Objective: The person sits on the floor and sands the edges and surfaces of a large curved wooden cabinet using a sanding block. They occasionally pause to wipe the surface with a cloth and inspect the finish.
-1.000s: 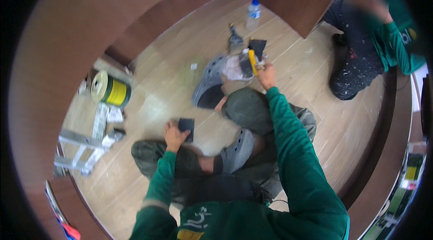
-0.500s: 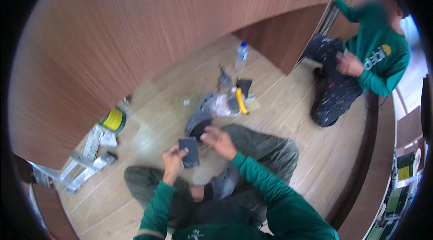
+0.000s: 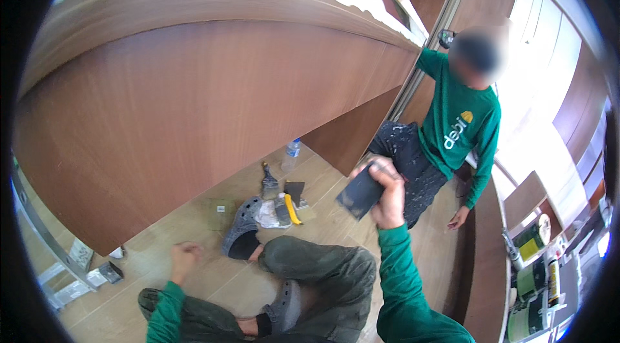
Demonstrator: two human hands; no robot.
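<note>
Clearly, the right hand (image 3: 389,196) gripped the dark sheet (image 3: 359,193), which jutted to its left, long axis slanting up rightward; the left hand (image 3: 185,262) hung well apart, blurred, its closure impossible to tell.

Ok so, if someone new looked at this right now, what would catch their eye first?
Probably the dark, flat sheet held up in the right hand, right of the picture's middle. Next, the person in a green top low down just beyond it, toward the upper right. Then the bright yellow strip on the wood-look floor, beyond a bent knee.
</note>
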